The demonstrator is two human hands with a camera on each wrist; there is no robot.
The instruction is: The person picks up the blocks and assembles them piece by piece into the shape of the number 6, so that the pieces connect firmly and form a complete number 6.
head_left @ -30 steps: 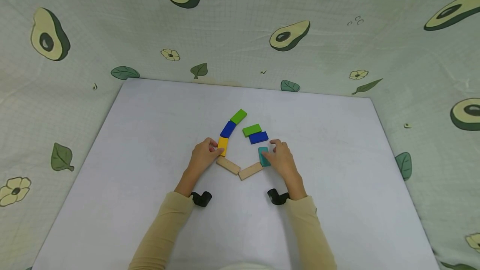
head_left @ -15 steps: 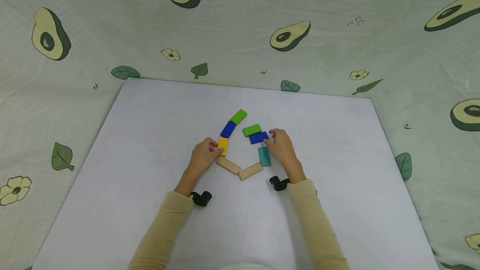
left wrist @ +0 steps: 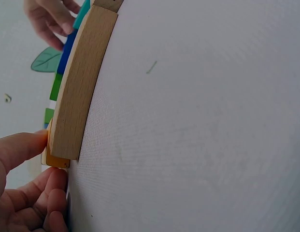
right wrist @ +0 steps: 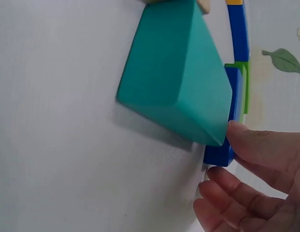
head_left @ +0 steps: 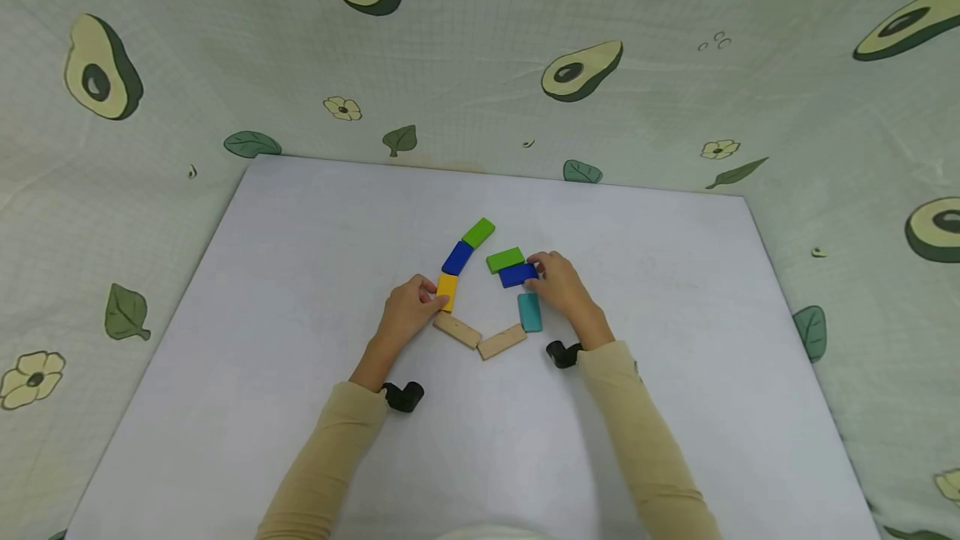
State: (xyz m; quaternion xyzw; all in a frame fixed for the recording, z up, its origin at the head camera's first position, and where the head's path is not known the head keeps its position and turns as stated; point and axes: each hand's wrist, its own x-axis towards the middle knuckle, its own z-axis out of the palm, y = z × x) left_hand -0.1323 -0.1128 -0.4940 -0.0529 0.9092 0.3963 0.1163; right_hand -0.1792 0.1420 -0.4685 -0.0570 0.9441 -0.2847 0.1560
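Note:
In the head view my left hand [head_left: 407,308] pinches the yellow wooden block [head_left: 447,290] between thumb and fingers; the left wrist view shows the thumb on this yellow block [left wrist: 58,161]. My right hand [head_left: 561,286] holds the right end of a blue block [head_left: 516,275], thumb on its near side and a finger behind it. A green block [head_left: 506,259] lies against that blue one's far side. Just nearer sits a teal block [head_left: 529,312], which looms large in the right wrist view. Two plain wood blocks [head_left: 456,330] join yellow to teal in a curve.
Beyond the yellow block, a second blue block [head_left: 457,258] and another green block [head_left: 478,232] continue the curved row. Everything lies on a white table [head_left: 300,232]. An avocado-print cloth [head_left: 465,65] rises behind it. Black wrist cameras [head_left: 403,397] sit by both sleeves.
My right hand has left the teal block, moved away from the body, and taken hold of the end of the nearer blue block. The left hand stays on the yellow block.

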